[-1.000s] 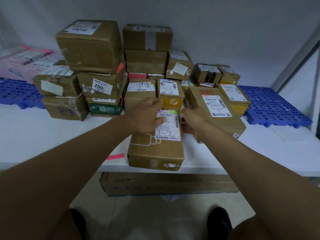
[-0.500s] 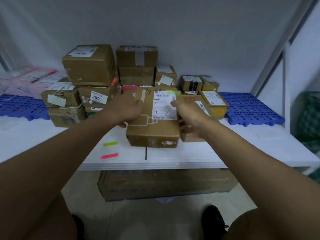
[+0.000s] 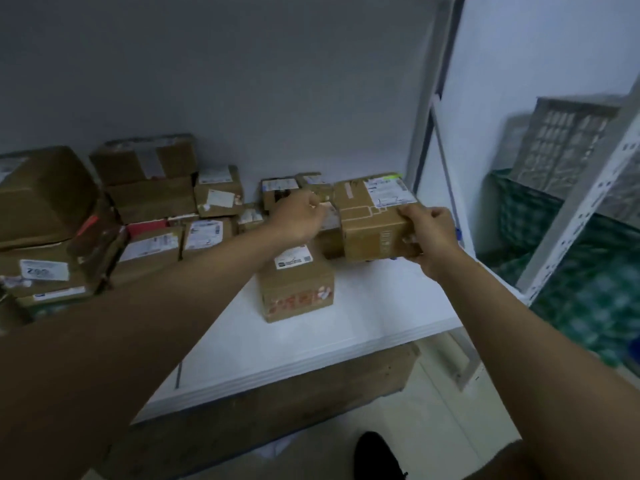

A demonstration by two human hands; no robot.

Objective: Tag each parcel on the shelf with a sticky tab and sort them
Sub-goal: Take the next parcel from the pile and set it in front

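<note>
parcel (image 3: 375,220) with green tab (image 3: 390,176) gripped by right hand (image 3: 431,239) | left hand (image 3: 299,218) curled at its left edge | above shelf (image 3: 363,306)

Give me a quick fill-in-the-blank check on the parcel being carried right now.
1. The carried parcel has a ____ sticky tab at its label's top edge.
2. The right hand grips the parcel's ____ corner.
3. The white shelf holds a lone box directly under the ____ forearm.

Missing words: green; near right; left

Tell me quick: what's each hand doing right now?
Left hand: fingers curled at the tagged parcel's left end; grip unclear.
Right hand: gripping that parcel's right end.
</note>
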